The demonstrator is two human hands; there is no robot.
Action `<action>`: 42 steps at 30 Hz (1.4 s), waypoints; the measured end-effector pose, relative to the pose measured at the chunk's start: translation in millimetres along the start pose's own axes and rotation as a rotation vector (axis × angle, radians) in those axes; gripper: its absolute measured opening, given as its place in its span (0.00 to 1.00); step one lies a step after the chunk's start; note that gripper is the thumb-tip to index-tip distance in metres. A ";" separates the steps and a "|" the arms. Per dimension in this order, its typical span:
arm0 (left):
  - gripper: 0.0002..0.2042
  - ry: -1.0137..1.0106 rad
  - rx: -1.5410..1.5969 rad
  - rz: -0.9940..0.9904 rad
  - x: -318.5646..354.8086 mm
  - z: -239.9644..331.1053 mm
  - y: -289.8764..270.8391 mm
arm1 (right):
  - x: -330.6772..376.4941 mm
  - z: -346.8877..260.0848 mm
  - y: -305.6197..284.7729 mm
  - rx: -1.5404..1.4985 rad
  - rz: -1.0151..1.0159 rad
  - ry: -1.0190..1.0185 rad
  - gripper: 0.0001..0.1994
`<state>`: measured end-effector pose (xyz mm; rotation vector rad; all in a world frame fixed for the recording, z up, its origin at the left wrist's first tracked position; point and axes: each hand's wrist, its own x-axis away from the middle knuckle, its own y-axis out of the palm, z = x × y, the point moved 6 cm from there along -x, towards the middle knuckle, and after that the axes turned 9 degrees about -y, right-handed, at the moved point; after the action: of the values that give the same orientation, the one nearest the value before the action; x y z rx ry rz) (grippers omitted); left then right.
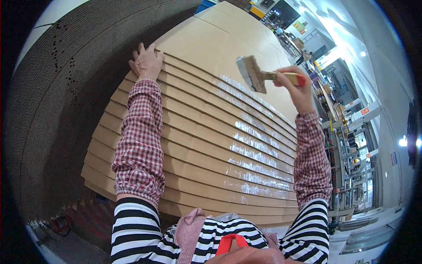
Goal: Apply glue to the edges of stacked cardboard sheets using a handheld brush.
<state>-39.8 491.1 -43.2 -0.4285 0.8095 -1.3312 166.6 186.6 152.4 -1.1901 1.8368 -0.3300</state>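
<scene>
Right hand [295, 86] grasps and partly covers a brush [254, 74]; left hand [147, 64] touches cardboard [198, 119], its grip unclear.

Brightly lit workshop [373, 83]
A lamp [403, 141] glows at far right beyond metal framework [350, 169]; grey floor [85, 246] shows lower left.

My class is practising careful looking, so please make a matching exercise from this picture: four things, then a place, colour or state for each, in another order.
1. Left hand
2. Right hand
3. Cardboard sheets
4. Sleeve covers

A. red-and-white checked
B. on the left side of the sheets
C. overlapping like steps, with white streaks
D. around the handle of a brush

Pairs: 1-B; 2-D; 3-C; 4-A
</scene>
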 end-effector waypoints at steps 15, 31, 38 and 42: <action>0.22 0.084 0.012 -0.036 -13.1 -1.2 14.0 | 99.1 -78.6 70.3 0.040 -0.317 -0.175 0.05; 0.28 0.170 0.074 0.014 -6.6 -2.7 2.4 | 134.0 -114.3 86.7 0.046 -0.497 -0.332 0.06; 0.33 0.152 0.054 -0.056 4.5 13.9 15.0 | 65.3 14.3 25.9 0.326 -0.026 -0.135 0.05; 0.32 0.137 -0.006 -0.001 -20.2 -10.1 3.0 | 163.8 -79.0 65.2 0.247 -0.280 -0.269 0.11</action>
<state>-45.7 512.8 -46.6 -0.3455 0.9266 -1.3706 42.8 64.5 68.1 -1.2511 1.3581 -0.5115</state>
